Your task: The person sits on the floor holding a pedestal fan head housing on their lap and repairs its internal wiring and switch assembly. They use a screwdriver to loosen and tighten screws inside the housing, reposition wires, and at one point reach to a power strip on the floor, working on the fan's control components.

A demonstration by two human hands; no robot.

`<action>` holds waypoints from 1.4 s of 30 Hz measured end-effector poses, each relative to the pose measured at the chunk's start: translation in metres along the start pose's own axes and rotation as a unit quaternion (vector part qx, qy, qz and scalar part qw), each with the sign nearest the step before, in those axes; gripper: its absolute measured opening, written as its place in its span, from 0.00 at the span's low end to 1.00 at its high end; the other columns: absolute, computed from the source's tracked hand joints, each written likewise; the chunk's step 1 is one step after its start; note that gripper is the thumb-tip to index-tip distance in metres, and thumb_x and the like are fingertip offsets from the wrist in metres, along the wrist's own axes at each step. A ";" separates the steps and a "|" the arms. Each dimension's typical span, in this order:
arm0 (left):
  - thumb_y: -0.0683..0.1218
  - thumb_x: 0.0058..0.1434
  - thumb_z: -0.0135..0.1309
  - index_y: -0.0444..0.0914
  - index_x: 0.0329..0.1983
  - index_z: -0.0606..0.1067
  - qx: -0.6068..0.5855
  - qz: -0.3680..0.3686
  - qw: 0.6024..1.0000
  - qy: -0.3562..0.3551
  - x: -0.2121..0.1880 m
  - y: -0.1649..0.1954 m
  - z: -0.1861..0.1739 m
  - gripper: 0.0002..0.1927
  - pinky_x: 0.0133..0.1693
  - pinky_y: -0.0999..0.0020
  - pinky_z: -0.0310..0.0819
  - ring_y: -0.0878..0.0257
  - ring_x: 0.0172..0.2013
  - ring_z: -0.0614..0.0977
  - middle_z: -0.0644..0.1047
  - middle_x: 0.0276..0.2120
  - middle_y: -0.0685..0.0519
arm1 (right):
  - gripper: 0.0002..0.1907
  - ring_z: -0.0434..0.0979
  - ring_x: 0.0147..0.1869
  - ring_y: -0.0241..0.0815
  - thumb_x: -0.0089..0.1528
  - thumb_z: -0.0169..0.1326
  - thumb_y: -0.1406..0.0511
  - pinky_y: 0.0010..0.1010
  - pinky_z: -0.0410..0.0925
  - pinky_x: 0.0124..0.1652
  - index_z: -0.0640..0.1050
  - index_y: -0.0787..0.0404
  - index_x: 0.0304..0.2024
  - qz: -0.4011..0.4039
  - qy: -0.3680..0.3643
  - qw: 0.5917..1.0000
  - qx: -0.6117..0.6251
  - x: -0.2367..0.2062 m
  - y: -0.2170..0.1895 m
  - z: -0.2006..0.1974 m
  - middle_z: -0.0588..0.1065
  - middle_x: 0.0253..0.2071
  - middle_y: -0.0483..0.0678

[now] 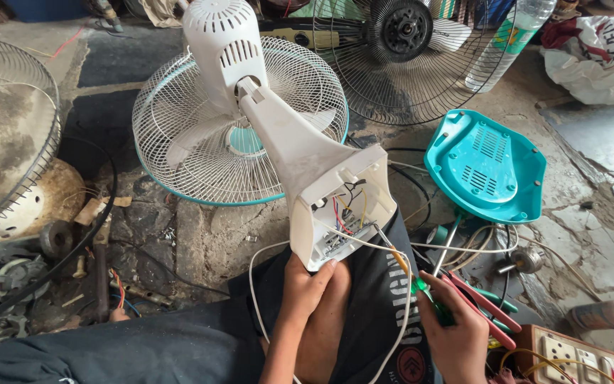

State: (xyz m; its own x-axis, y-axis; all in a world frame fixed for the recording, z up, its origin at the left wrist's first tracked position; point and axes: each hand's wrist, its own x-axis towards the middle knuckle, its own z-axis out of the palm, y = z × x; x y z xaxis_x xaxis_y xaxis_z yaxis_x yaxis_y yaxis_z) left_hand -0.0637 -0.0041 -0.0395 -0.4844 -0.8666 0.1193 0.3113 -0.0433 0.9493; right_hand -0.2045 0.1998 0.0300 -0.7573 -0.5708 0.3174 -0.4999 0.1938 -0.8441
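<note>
Sprawled on the floor (207, 242) ahead of both grips: a white fan (239, 135) with a teal-rimmed cage, face down, its stand (300, 153) sloping back toward the lap. Off to the right of the right grip, the teal bottom cover (488, 167), off and lying upside down. Beyond the fan, far from either grip, a second, dark-caged fan (406, 43).

Left hand (307, 284): grip closed around the near bottom edge of the stand, propping the open underside up toward the camera. Right hand (456, 334): grip clamped on a screwdriver (408, 274) with an orange and green handle, shaft slanting up and left so the tip sits at the switch block (346, 242) inside the opening, among red, yellow and black wires (346, 203). Just beside the right grip, red-handled pliers (481, 302); between the two grips, a white cord (403, 320) looping down over the lap.

Judged from this: stand opened, work in hand at the switch and its wiring. Seemingly called for next: a steady left hold, with the tip seated square on the screw or terminal without snagging the thin wires.

Hard to make out: exactly what the tip touches, lost among wires. Cut off at the lower right edge: a socket board (584, 355). Hidden behind the stand: the fan's hub.
</note>
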 end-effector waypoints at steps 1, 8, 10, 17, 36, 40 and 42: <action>0.38 0.59 0.60 0.31 0.55 0.74 0.008 0.004 1.000 0.000 -0.001 -0.001 0.000 0.20 0.50 0.67 0.77 0.61 0.47 0.84 0.83 0.47 0.46 | 0.17 0.74 0.31 0.24 0.60 0.57 0.67 0.16 0.63 0.28 0.78 0.64 0.52 0.142 0.002 0.986 0.087 0.002 0.006 -0.002 0.78 0.32 0.44; 0.38 0.59 0.59 0.31 0.54 0.75 0.044 0.023 0.999 0.001 0.002 -0.007 0.000 0.19 0.50 0.66 0.78 0.61 0.47 0.84 0.83 0.46 0.46 | 0.17 0.75 0.25 0.42 0.68 0.57 0.56 0.31 0.66 0.26 0.80 0.63 0.47 0.260 -0.278 0.919 0.099 0.033 0.035 -0.026 0.78 0.27 0.53; 0.38 0.59 0.59 0.31 0.54 0.74 0.048 0.026 0.999 0.003 0.003 -0.008 0.001 0.20 0.50 0.66 0.78 0.60 0.47 0.84 0.83 0.46 0.46 | 0.16 0.78 0.26 0.49 0.64 0.59 0.55 0.35 0.68 0.29 0.82 0.57 0.47 0.158 -0.198 0.942 -0.220 0.031 0.024 -0.024 0.79 0.25 0.54; 0.38 0.59 0.58 0.32 0.57 0.72 0.037 0.049 0.998 -0.004 0.001 -0.009 -0.001 0.22 0.52 0.66 0.76 0.60 0.50 0.83 0.81 0.49 0.46 | 0.19 0.81 0.39 0.56 0.56 0.63 0.57 0.39 0.72 0.36 0.82 0.59 0.46 -0.036 0.020 0.954 -0.296 0.004 -0.014 0.009 0.81 0.37 0.53; 0.36 0.53 0.60 0.32 0.56 0.74 -0.016 -0.010 0.999 0.039 0.000 0.011 -0.010 0.24 0.50 0.68 0.76 0.64 0.47 0.82 0.82 0.47 0.50 | 0.11 0.74 0.50 0.43 0.71 0.50 0.67 0.33 0.68 0.51 0.77 0.70 0.48 0.115 -0.115 0.927 0.337 0.072 0.004 0.020 0.76 0.45 0.52; 0.36 0.53 0.61 0.32 0.56 0.74 -0.003 -0.006 0.999 0.034 0.001 0.016 -0.009 0.25 0.50 0.69 0.75 0.65 0.47 0.81 0.82 0.46 0.51 | 0.12 0.76 0.47 0.36 0.70 0.47 0.64 0.28 0.68 0.47 0.74 0.67 0.49 0.125 -0.095 0.904 0.398 0.113 0.002 0.063 0.77 0.44 0.48; 0.36 0.53 0.61 0.32 0.56 0.74 -0.016 -0.024 0.999 0.030 0.000 0.016 -0.008 0.25 0.50 0.69 0.76 0.65 0.47 0.82 0.82 0.46 0.51 | 0.12 0.75 0.46 0.35 0.69 0.48 0.65 0.26 0.67 0.48 0.76 0.68 0.49 0.078 -0.116 0.957 0.254 0.111 0.003 0.060 0.77 0.43 0.49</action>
State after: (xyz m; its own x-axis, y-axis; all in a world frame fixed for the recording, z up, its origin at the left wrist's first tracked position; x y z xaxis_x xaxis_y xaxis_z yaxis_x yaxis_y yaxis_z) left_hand -0.0526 -0.0089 -0.0266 -0.4497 -0.8914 0.0556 0.3155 -0.1003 0.9436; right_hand -0.2650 0.0886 0.0369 -0.6630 -0.7397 0.1150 -0.0738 -0.0882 -0.9934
